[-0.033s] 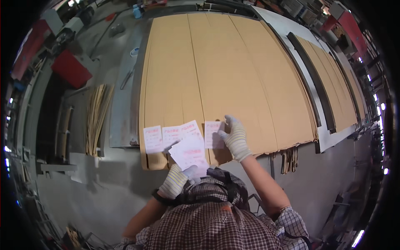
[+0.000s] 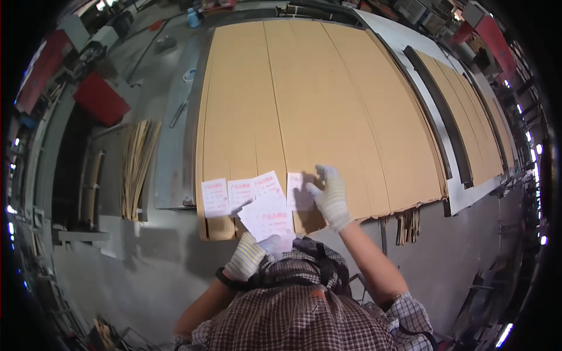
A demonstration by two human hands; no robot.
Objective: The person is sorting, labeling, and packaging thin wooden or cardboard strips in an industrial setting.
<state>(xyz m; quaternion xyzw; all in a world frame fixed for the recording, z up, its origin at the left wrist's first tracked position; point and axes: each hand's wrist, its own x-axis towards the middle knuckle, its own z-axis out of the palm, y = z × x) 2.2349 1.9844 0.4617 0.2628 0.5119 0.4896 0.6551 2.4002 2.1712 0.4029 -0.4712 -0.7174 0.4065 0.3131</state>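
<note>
My left hand (image 2: pixel 249 258), in a striped work glove, is closed on a fanned bunch of white paper slips (image 2: pixel 266 217) with red print. It holds them by the lower edge, just off the near edge of a large tan cardboard sheet (image 2: pixel 316 105). Three more printed slips (image 2: pixel 215 198) lie on the cardboard, side by side or slightly overlapping, behind the bunch. A separate slip (image 2: pixel 298 200) lies flat to their right. Beside it hovers my right hand (image 2: pixel 332 202), gloved too, thumb and fingers apart with nothing seen between them.
On the grey metal ledge (image 2: pixel 175 134) at the left are a roll of tape (image 2: pixel 189 75) and a slim tool (image 2: pixel 178 113). Bundled cardboard strips (image 2: pixel 138 169) stand further left. More cardboard (image 2: pixel 462 111) with dark bars lies at the right.
My right hand has dropped very slightly toward me, its fingers still apart. The slips in my left hand and those on the cardboard look the same.
</note>
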